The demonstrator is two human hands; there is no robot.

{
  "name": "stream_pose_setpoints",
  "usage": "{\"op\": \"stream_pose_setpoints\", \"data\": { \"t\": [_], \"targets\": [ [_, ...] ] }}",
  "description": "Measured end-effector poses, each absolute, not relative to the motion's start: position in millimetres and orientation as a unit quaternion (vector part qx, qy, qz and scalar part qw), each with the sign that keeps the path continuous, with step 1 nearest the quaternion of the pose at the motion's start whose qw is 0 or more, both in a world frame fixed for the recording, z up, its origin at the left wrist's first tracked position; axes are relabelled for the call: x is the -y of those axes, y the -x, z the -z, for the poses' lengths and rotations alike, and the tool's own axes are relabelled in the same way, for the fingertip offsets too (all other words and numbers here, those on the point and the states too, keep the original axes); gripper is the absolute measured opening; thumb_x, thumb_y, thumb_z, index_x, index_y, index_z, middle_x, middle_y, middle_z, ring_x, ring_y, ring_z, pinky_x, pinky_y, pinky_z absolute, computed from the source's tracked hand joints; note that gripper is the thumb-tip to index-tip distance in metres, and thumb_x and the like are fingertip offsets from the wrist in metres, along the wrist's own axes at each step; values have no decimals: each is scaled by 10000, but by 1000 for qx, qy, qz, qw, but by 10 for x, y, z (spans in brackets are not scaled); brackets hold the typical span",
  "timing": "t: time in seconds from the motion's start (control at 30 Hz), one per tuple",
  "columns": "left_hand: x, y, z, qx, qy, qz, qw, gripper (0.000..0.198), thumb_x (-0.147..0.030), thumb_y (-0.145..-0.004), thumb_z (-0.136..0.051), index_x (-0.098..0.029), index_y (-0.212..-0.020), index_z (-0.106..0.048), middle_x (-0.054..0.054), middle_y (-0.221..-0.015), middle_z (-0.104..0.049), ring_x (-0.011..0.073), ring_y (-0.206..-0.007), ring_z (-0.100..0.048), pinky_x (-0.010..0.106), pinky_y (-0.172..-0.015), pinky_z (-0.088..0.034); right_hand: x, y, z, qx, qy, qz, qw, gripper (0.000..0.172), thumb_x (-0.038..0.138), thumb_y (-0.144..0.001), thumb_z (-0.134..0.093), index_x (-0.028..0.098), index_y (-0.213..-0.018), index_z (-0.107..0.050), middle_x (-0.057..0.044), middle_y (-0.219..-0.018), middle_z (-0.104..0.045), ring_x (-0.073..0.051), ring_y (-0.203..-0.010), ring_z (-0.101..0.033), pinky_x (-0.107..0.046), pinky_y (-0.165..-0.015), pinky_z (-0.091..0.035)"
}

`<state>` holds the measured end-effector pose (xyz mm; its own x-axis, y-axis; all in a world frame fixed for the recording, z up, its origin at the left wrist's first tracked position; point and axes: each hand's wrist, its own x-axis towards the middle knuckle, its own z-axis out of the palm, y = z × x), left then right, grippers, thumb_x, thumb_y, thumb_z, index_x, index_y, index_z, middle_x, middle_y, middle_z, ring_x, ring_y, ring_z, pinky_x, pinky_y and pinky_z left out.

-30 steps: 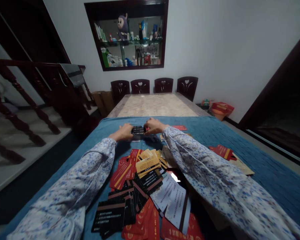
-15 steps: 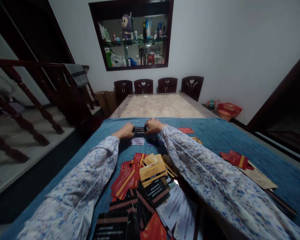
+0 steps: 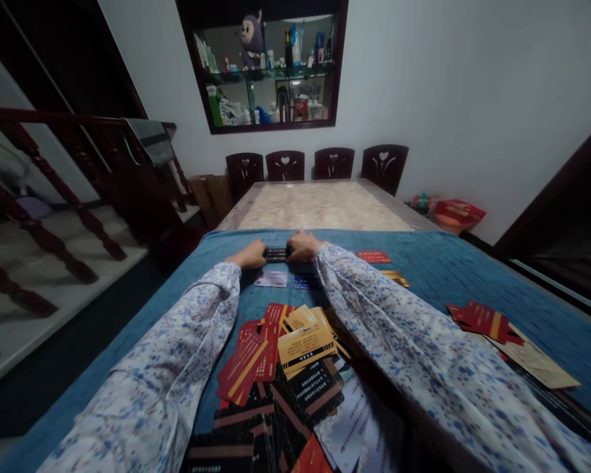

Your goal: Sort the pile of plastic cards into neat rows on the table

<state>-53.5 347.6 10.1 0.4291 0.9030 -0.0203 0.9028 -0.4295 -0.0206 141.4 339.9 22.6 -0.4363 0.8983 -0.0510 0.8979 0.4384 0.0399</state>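
Between my two hands lies a black card (image 3: 276, 255) with pale print, near the far edge of the blue cloth. My left hand (image 3: 251, 255) is closed at its left end, thumb and fingers against the card. At the right end my right hand (image 3: 303, 247) curls its fingers on the same card. Just nearer to me are a whitish card (image 3: 270, 279) and a dark blue card (image 3: 306, 281), the latter partly hidden by my right sleeve. A red card (image 3: 374, 257) and a gold card (image 3: 395, 278) lie to the right of my right forearm.
A loose heap of red cards (image 3: 249, 358), yellow cards (image 3: 306, 345), black cards (image 3: 236, 443) and white cards (image 3: 347, 420) spreads between my forearms. More red cards (image 3: 487, 320) lie at the right on the blue cloth (image 3: 423, 263). Beyond it are the bare tabletop (image 3: 315, 203) and several chairs.
The view has shifted slightly, so the near cards appear a little lower and farther right. Both hands remain at the ends of the black card, which stays in nearly the same place.
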Motion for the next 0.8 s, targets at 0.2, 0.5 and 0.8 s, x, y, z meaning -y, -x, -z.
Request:
{"op": "stream_pose_setpoints", "data": {
  "t": [0.2, 0.5, 0.8],
  "targets": [
    [-3545, 567, -56, 531, 847, -24, -14, 348, -107, -755, -612, -145, -1079, -735, 107, -1136, -713, 241, -1052, -683, 256, -911, -553, -3452, -1366, -191, -847, -530, 2, 52, 467, 460, -805, -711, 198, -1187, -770, -153, -1294, -701, -382, -1309, -506, -450, -1009, -457],
    [-3599, 575, -71, 529, 847, -37, -36, 316, -138, -737, -622, -159, -1035, -722, 101, -1141, -684, 235, -1021, -669, 269, -918, -543, -3502, -1365, -180, -841, -539, 26, 44, 361, 432, -770, -736, 203, -1042, -799, -142, -1168, -746, -382, -1278, -530, -471, -1009, -460],
    [-3697, 561, -70, 549, 832, -60, -53, 370, -154, -724, -641, -158, -1090, -697, 108, -1145, -695, 253, -1037, -676, 299, -899, -557, -3514, -1352, -188, -835, -548, 39, 32, 332, 402, -748, -756, 193, -1002, -800, -146, -1127, -754, -388, -1228, -570, -468, -993, -468]
  ]
}}
